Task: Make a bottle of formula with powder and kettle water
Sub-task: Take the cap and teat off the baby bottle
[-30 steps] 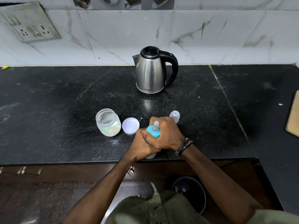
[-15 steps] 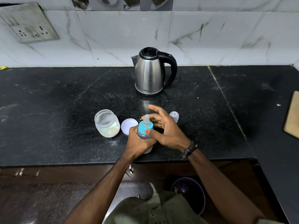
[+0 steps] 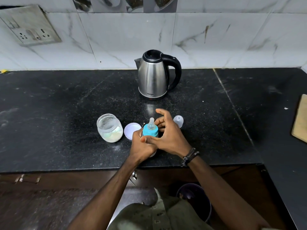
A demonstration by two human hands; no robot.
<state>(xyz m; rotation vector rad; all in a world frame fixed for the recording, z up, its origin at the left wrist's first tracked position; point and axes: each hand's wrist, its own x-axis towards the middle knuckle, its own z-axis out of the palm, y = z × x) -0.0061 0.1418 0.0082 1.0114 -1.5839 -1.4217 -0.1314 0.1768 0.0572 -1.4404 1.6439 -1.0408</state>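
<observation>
A baby bottle (image 3: pixel 150 131) with a blue collar and a clear teat stands near the front edge of the black counter (image 3: pixel 66 105). My left hand (image 3: pixel 141 146) is wrapped around its body, hiding most of it. My right hand (image 3: pixel 171 138) pinches the blue collar between thumb and curled fingers, with the index finger lifted. Behind them a steel kettle (image 3: pixel 153 77) with a black handle stands with its lid closed. A glass jar (image 3: pixel 109 127) with pale powder at the bottom sits open to the left, and its white lid (image 3: pixel 131 130) lies beside it.
The bottle's clear dome cap (image 3: pixel 178 121) stands on the counter just right of my right hand. A wooden board (image 3: pixel 300 118) lies at the right edge. A wall socket (image 3: pixel 31 25) is at the upper left. Below the counter stands a dark bucket (image 3: pixel 194 196).
A second ago my right hand was closed over the bottle's top. It has since loosened and spread its fingers, exposing the teat. The bottle now stands a little further from the counter edge.
</observation>
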